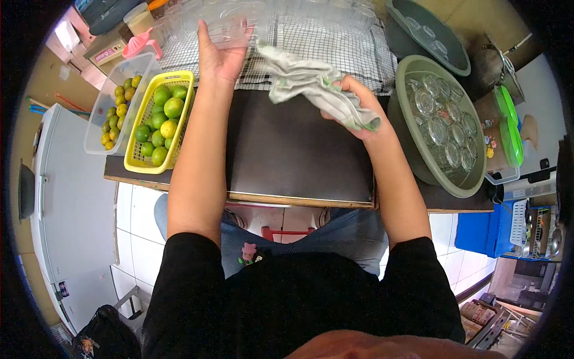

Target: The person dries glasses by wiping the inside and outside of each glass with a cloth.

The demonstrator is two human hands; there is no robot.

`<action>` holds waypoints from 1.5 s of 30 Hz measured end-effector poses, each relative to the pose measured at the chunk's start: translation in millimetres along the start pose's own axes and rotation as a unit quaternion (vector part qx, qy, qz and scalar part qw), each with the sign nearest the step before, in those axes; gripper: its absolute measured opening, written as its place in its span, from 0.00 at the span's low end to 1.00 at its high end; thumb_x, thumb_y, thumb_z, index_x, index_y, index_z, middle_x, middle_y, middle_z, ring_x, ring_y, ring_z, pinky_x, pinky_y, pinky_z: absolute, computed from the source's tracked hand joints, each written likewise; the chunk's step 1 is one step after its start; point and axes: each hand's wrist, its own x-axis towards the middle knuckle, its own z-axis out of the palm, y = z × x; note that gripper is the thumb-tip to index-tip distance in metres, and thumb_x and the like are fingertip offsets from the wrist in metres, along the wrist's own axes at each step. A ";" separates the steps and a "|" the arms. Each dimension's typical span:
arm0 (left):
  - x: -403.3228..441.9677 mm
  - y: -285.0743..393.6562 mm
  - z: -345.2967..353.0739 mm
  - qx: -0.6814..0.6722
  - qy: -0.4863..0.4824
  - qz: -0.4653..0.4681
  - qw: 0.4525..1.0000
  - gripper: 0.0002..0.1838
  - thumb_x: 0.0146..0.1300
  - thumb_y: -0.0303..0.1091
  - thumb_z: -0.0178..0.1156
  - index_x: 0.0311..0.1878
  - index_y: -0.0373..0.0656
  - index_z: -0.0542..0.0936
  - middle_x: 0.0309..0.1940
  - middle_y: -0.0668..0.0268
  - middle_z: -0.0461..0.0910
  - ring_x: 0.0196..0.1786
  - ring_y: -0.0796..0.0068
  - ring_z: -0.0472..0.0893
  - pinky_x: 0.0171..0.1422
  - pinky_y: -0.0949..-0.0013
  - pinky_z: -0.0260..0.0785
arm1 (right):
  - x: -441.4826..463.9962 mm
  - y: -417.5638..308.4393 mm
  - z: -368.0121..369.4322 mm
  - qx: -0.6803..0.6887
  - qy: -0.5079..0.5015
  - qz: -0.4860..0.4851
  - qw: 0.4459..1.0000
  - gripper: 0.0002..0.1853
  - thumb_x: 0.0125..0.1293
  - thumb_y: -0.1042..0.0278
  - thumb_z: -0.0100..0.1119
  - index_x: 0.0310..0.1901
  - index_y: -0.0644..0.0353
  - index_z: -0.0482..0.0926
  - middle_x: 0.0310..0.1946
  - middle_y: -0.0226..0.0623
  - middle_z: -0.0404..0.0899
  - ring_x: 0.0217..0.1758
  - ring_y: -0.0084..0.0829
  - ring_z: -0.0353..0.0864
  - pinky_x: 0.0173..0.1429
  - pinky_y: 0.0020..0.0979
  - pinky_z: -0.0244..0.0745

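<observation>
My left hand (223, 60) is raised over the far side of the dark table, thumb up, with its fingers around the near end of a clear plastic container (230, 24). The container's far part overlaps the clear cups behind it, so its full shape is hard to make out. Bunched in my right hand (359, 107) is a pale grey-white cloth (305, 81) with green patches. Its loose end reaches left towards the container and looks blurred; I cannot tell whether they touch. Under both hands lies a black-and-white checked cloth (317, 45).
Left stand a yellow basket (129, 163) of green citrus fruit and a clear bin (89, 140) of yellower fruit. A green-grey basin (402, 137) of glass jars stands right, with another basin (397, 30) behind. Several clear cups (335, 15) line the back. The dark tabletop (293, 149) lies nearest me.
</observation>
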 end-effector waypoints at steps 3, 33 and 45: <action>-2.1 -1.1 0.7 0.047 0.010 0.032 0.998 0.40 0.79 0.60 0.57 0.80 0.42 0.61 0.75 0.51 0.66 0.73 0.45 0.72 0.78 0.38 0.71 | -5.6 0.4 21.5 -0.141 0.052 0.041 0.988 0.16 0.67 0.61 0.61 0.47 0.64 0.88 0.39 0.34 0.90 0.36 0.22 0.87 0.41 0.28 0.83; -55.1 -88.1 -27.4 0.916 -0.224 0.017 0.333 0.48 0.74 0.74 0.46 0.85 0.49 0.61 0.87 0.38 0.46 0.89 0.37 0.45 0.84 0.23 0.33 | 252.4 -42.8 9.9 -0.517 0.256 -0.361 0.733 0.45 0.50 0.57 0.79 0.67 0.68 0.67 0.63 0.54 0.80 0.67 0.46 0.81 0.70 0.40 0.76; -55.0 -93.6 -26.7 0.920 -0.220 0.009 0.324 0.49 0.73 0.69 0.52 0.85 0.42 0.59 0.86 0.37 0.46 0.88 0.34 0.45 0.83 0.20 0.34 | 279.8 -6.1 -23.9 -0.519 0.262 -0.349 0.735 0.46 0.54 0.56 0.76 0.73 0.65 0.67 0.67 0.61 0.77 0.72 0.54 0.78 0.75 0.44 0.73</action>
